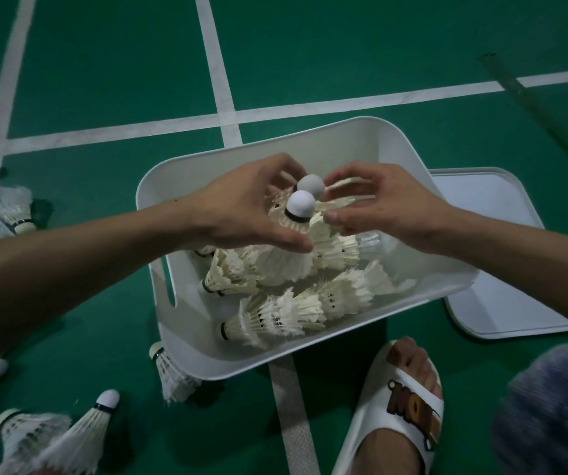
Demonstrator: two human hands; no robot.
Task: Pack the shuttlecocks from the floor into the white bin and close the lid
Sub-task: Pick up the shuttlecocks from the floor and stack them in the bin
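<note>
White plastic with rounded corners, the rectangular bin (310, 142) sits open on the green court floor (104, 63). Feathered white shuttlecocks (275, 313) lie nested in rows on its bottom. Both hands hover above it. The left hand (241, 207) curls fingers and thumb round the feather skirt of a held shuttlecock (300, 204), white cork tip up. The right hand (388, 207) pinches the feathers of a second shuttlecock (311, 185), whose cork looks greyer. The two tips sit just beside each other, and I cannot tell whether they touch. Nor can I tell whether each hand carries one shuttlecock or a short nested stack.

The flat white lid (495, 255) lies on the floor just beside the bin's right side. A stray shuttlecock (172, 371) rests against the bin's near left corner. A loose cluster (83, 430) lies at lower left, with more feathers (18, 214) further up the left edge. A foot in a white slide sandal (402, 406) stands near the bin.

This looks like mid-loading, with packing partly done. The next move likely calls for lowering both loads onto the pile and letting go gently so the feathers are not crushed. After that, the hands would reach left for the strays, and the lid waits until the floor is cleared.
</note>
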